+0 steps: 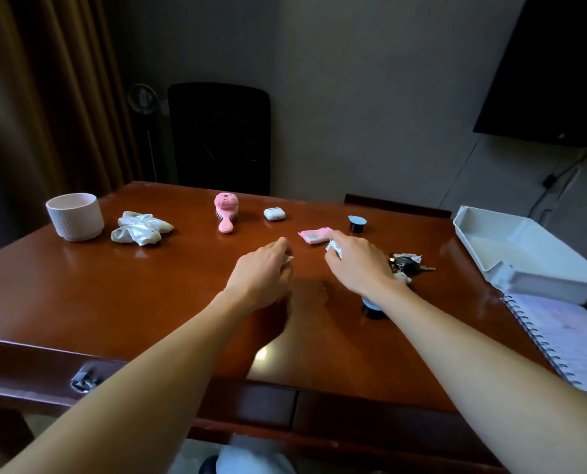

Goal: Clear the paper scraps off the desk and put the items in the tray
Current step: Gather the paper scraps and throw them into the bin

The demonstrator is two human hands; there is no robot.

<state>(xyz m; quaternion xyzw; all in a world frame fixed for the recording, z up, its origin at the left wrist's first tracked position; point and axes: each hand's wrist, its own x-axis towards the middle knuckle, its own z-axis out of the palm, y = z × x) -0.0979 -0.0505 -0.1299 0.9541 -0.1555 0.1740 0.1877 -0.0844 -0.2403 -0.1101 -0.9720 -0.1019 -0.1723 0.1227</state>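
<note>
My left hand [263, 272] pinches a small white paper scrap [288, 258] over the middle of the brown desk [148, 295]. My right hand [359, 261] is closed around a crumpled paper scrap [334, 248], just in front of a pink packet [314, 235]. Another white scrap [415, 258] lies on a bunch of keys [409, 265] beside my right wrist. The white tray [490, 258] stands at the desk's right edge. On the desk also lie a pink hairbrush [226, 211], a white earbud case [273, 213] and a white scrunchie [141, 228].
A pink ribbed cup [75, 216] stands at the far left. One small black cap [356, 223] sits behind the packet, another black cap [372, 308] under my right forearm. A spiral notebook [566, 333] lies at the right front, a black chair [218, 138] behind the desk.
</note>
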